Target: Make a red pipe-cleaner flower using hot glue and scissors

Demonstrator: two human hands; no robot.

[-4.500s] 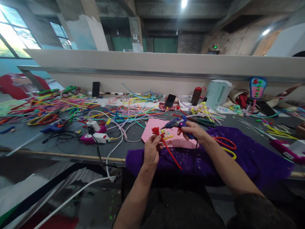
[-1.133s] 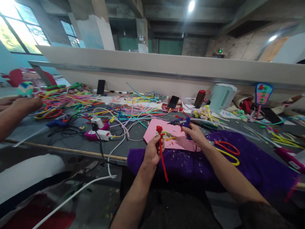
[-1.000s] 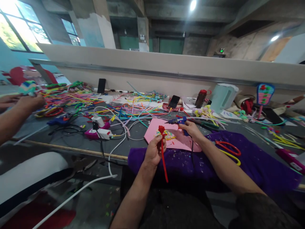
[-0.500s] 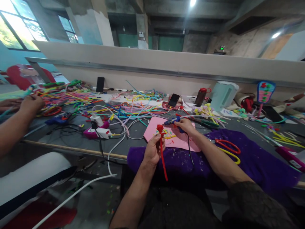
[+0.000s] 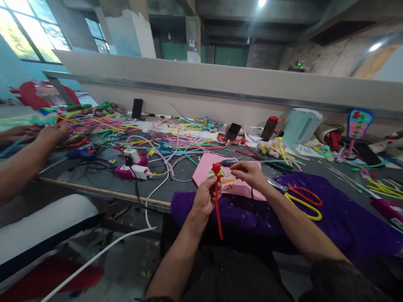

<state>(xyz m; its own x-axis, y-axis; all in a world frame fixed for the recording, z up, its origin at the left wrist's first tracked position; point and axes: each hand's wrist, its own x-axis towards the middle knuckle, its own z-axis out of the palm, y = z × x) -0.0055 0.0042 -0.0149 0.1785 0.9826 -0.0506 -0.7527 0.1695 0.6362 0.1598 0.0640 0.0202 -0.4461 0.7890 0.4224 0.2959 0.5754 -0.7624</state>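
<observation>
Red pipe-cleaner flower (image 5: 216, 169): you've got it upright in front of you, curled red head up top, stem (image 5: 218, 209) running straight down past the table edge toward your lap.
Left hand (image 5: 205, 198): closed around the stem just under the head; your fingers hide the bit of stem inside the grip.
Right hand (image 5: 248, 174): thumb and fingertips pinched together just right of the flower head, over the pink sheet (image 5: 208, 165). Honestly can't make out whether there's anything tiny in that pinch, too small to tell.
Glue gun (image 5: 228, 162): lying on the far edge of the pink sheet behind your right hand, mostly blocked by your knuckles, only the blue nose end shows.
Purple cloth (image 5: 340, 218): spread under your forearms, speckled with little scraps; runs off the right edge.
Scissors (image 5: 299, 199): red and yellow handles on the cloth, just right of your right wrist.
Pipe cleaners (image 5: 176, 144): big colourful tangle across the grey table (image 5: 94, 180), can't pick out single ones.
Co-worker's hand (image 5: 52, 134): far left, arm cut off by the frame, resting by the pile there.
</observation>
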